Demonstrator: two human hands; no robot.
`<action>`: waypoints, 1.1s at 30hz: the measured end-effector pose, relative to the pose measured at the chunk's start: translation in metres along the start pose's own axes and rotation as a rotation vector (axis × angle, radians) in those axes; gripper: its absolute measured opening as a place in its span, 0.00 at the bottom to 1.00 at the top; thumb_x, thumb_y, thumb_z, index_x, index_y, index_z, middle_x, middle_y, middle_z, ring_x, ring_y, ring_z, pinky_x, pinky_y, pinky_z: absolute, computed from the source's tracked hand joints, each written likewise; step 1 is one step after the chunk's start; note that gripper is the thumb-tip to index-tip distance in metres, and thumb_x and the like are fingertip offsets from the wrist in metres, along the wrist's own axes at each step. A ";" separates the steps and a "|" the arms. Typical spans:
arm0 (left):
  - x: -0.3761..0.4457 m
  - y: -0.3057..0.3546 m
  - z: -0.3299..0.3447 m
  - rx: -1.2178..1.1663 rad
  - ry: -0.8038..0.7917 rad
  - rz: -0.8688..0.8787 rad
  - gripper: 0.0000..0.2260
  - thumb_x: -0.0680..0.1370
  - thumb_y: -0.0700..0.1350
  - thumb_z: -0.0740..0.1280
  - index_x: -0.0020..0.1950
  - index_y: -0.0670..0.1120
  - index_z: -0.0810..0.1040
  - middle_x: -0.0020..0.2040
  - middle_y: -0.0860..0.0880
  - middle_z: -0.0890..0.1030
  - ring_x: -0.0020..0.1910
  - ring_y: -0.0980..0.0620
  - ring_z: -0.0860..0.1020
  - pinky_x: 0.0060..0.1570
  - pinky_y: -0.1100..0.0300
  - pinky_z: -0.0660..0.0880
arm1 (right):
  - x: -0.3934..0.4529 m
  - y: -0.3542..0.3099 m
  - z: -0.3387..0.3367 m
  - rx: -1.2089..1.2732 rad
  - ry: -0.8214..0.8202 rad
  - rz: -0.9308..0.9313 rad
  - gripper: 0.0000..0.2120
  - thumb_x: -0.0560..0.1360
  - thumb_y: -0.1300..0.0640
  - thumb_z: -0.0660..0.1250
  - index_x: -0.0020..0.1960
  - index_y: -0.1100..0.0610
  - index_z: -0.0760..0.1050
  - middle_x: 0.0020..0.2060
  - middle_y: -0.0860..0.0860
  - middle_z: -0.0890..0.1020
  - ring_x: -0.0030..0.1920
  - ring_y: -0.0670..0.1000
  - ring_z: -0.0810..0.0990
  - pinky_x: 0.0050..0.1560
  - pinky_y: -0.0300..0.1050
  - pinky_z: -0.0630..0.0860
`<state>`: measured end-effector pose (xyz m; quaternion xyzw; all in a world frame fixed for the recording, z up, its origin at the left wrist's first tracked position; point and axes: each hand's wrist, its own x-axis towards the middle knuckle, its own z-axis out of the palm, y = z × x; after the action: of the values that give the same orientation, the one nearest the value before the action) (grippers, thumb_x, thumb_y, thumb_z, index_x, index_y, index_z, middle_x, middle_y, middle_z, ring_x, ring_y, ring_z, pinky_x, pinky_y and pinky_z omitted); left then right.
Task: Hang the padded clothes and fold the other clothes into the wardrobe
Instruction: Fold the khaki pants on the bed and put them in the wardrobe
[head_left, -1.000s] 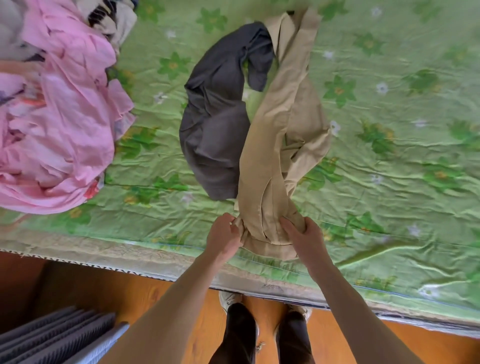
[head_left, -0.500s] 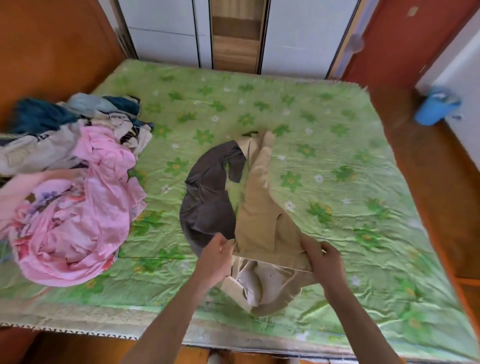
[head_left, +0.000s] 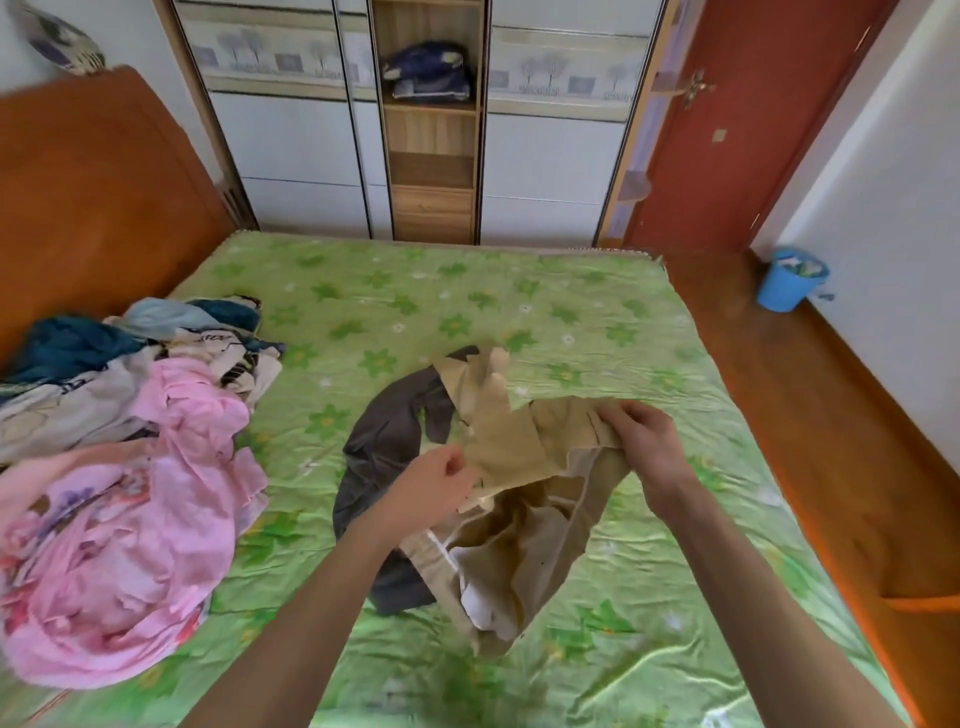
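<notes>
Trousers: tan pair (head_left: 511, 525), held up over the bed (head_left: 597, 312), waistband spread between your hands, legs trailing back onto the quilt.
Left hand (head_left: 431, 486): grip pinched on the left waist edge.
Right hand (head_left: 641, 441): grip clamped on the right waist edge, held higher.
Why: likely opening the waist to square it for folding; looks unpadded.
Dark garment (head_left: 384, 452): lies under and beside the tan legs, could drag along.
Pile (head_left: 124, 467): unsorted, near the headboard.
Wardrobe (head_left: 431, 130): beyond the bed, middle shelves open.
</notes>
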<state>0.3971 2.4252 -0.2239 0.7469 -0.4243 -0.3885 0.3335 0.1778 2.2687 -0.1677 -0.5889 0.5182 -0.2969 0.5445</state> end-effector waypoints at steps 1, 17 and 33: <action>-0.001 0.011 -0.001 0.120 -0.084 0.017 0.10 0.80 0.50 0.64 0.41 0.48 0.70 0.34 0.52 0.75 0.31 0.55 0.70 0.38 0.55 0.70 | 0.003 -0.012 -0.001 -0.007 -0.032 -0.042 0.07 0.79 0.50 0.72 0.48 0.53 0.86 0.44 0.51 0.88 0.47 0.50 0.84 0.50 0.49 0.80; 0.073 0.178 0.020 0.345 -0.080 0.459 0.27 0.71 0.54 0.78 0.68 0.57 0.72 0.52 0.55 0.84 0.51 0.51 0.83 0.52 0.42 0.80 | 0.043 -0.098 -0.057 -0.129 -0.496 -0.436 0.16 0.76 0.64 0.77 0.56 0.58 0.70 0.33 0.52 0.79 0.32 0.50 0.72 0.32 0.42 0.69; 0.097 0.249 -0.003 -0.335 0.469 0.515 0.07 0.76 0.40 0.79 0.51 0.41 0.86 0.48 0.46 0.88 0.47 0.54 0.85 0.48 0.55 0.83 | 0.115 0.015 -0.147 -0.525 -0.356 -0.348 0.22 0.83 0.64 0.62 0.65 0.37 0.72 0.57 0.43 0.83 0.55 0.43 0.83 0.52 0.38 0.77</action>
<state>0.3391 2.2353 -0.0456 0.6196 -0.4407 -0.1746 0.6256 0.0716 2.1143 -0.1728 -0.8305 0.3659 -0.1346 0.3979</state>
